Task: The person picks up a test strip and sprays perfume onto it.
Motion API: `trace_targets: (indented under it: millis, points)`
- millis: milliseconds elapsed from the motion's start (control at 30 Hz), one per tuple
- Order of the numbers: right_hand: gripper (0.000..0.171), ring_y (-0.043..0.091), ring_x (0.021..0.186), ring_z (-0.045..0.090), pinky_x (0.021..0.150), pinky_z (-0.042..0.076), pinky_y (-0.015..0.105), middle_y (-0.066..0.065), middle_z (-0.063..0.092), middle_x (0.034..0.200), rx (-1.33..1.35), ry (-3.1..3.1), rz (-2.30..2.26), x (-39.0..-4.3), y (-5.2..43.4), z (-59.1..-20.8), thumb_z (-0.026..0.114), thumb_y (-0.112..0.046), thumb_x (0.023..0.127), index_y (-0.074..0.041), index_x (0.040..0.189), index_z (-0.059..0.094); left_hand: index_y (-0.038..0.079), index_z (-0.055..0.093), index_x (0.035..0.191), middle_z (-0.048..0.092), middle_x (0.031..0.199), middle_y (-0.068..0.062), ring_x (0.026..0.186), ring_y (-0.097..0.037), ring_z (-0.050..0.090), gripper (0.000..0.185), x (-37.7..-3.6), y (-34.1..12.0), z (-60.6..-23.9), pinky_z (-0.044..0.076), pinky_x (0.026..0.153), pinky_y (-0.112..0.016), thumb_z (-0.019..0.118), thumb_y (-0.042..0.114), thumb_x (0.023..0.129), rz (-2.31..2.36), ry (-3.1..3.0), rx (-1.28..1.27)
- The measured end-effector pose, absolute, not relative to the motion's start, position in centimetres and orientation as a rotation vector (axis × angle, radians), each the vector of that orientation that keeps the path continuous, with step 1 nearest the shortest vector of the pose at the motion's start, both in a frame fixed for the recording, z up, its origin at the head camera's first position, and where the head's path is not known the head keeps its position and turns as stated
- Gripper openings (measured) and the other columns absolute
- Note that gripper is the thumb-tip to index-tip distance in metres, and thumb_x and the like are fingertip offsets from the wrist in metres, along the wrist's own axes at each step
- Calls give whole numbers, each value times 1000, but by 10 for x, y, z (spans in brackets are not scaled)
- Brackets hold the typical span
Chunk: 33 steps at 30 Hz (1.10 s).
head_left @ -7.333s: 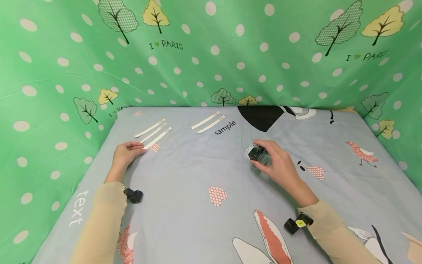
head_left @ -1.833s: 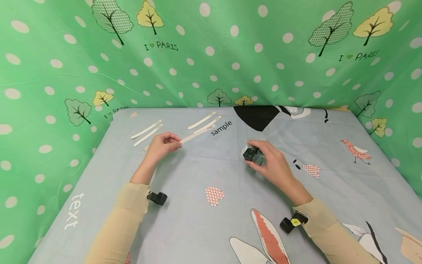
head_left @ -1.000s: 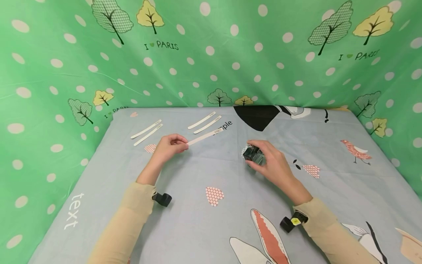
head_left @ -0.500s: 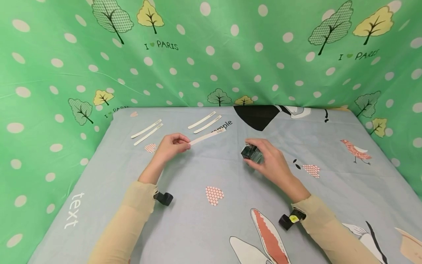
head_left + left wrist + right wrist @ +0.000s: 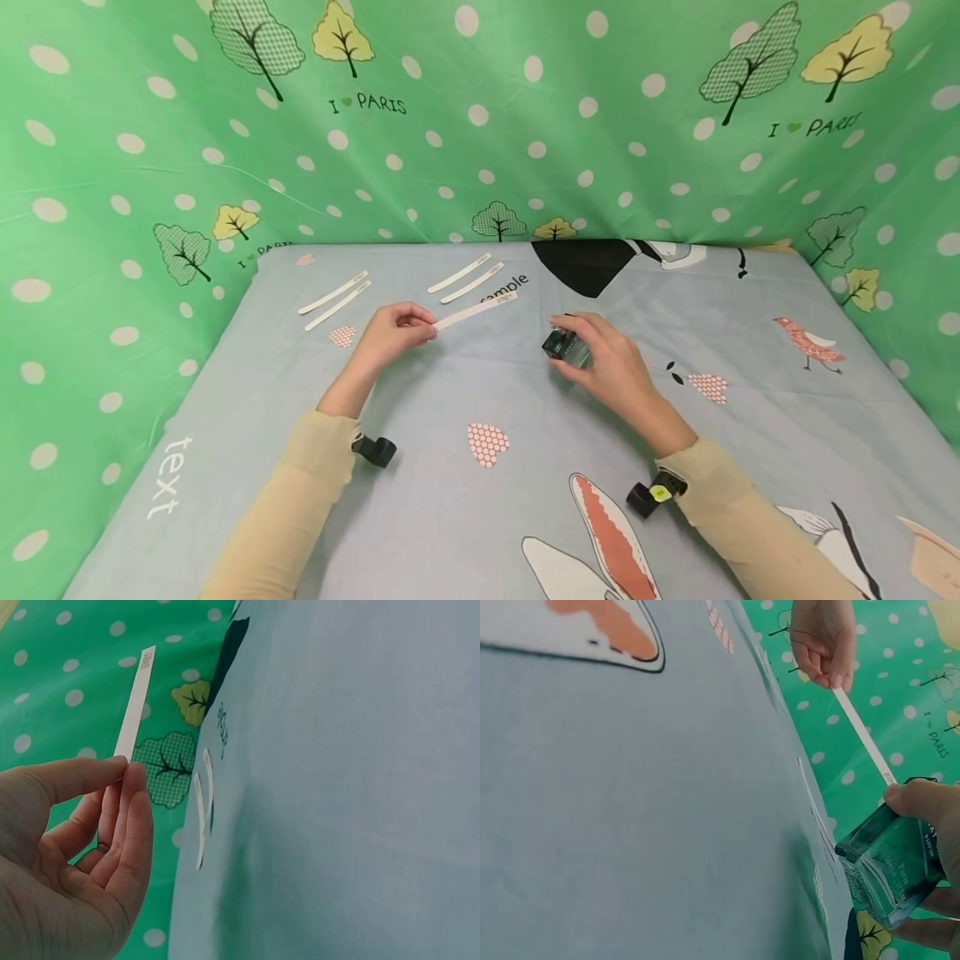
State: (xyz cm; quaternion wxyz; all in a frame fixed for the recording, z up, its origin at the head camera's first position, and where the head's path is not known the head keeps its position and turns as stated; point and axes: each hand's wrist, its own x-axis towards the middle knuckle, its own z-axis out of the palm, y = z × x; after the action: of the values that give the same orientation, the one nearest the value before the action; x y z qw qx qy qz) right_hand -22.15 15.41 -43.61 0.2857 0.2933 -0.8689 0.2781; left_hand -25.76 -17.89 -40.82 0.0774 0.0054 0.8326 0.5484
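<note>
My left hand pinches one end of a thin white paper strip between thumb and fingers and holds it above the cloth, its free end pointing right. In the left wrist view the strip rises from the fingertips. My right hand grips a small dark glass bottle, tilted and lifted off the cloth toward the strip. The right wrist view shows the bottle held under my thumb, with the strip and the left hand beyond it.
Two white strips lie at the far left of the grey-blue printed cloth, two more near the word "sample". Green dotted fabric walls the back and sides.
My left hand carried the strip from the left pile toward the centre. My right hand lifted and tilted the bottle and brought it a little to the left, nearer the strip's end.
</note>
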Motion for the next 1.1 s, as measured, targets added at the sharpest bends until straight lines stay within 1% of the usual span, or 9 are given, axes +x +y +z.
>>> trace_targets:
  millis: [100,200,333,433,600,733,867,933,1100]
  points:
    - [59,32,97,71,67,62,45,14,67,118,773,-2325,743,-222,152,-435,90,-20,72,-17,126,64,-7,67,106,68,77,6,74,-9,68,21,-258,-179,-409,62,77,-27,71,5,89,1642,2494,24]
    - [58,33,96,72,66,62,46,14,68,117,766,-2324,743,-221,151,-434,90,-20,72,-17,124,65,-8,67,106,68,75,9,75,-10,68,21,-258,-179,-409,61,74,-24,70,5,89,1651,2485,24]
    - [57,33,100,71,72,63,46,14,68,117,757,-2333,758,-222,151,-434,90,-19,73,-14,124,64,-9,66,107,69,76,7,75,-9,69,23,-258,-180,-408,60,73,-22,70,5,89,1654,2478,29]
    - [58,32,103,69,77,63,47,13,67,118,741,-2350,784,-222,151,-434,88,-18,75,-13,126,61,-9,66,107,70,78,4,76,-8,69,23,-258,-181,-408,60,74,-23,70,5,89,1646,2484,23]
    - [60,31,105,68,79,62,47,12,66,119,725,-2349,809,-222,152,-433,87,-17,77,-14,129,59,-8,67,108,72,81,2,78,-8,70,24,-258,-183,-406,61,78,-27,70,6,90,1631,2496,3]
    - [61,29,106,67,81,62,47,11,66,120,730,-2333,816,-221,153,-432,87,-18,77,-14,130,59,-8,66,109,72,81,3,78,-7,70,25,-258,-185,-404,61,78,-25,70,7,90,1628,2498,2]
    - [62,29,107,67,81,62,46,11,66,122,724,-2335,832,-220,154,-431,88,-19,76,-14,130,58,-8,66,109,70,79,5,79,-8,70,25,-260,-187,-403,60,75,-21,70,7,89,1638,2502,-1]
    - [62,29,107,67,81,62,46,10,66,122,719,-2340,837,-219,155,-431,87,-19,77,-14,131,58,-7,67,108,70,78,6,79,-10,70,24,-261,-188,-403,60,74,-20,70,7,89,1634,2512,-8]
    - [62,28,105,67,79,62,46,10,66,122,718,-2339,838,-219,156,-431,87,-20,77,-14,131,58,-7,66,108,68,76,9,79,-10,69,23,-263,-192,-403,60,73,-20,70,8,90,1631,2523,-24]
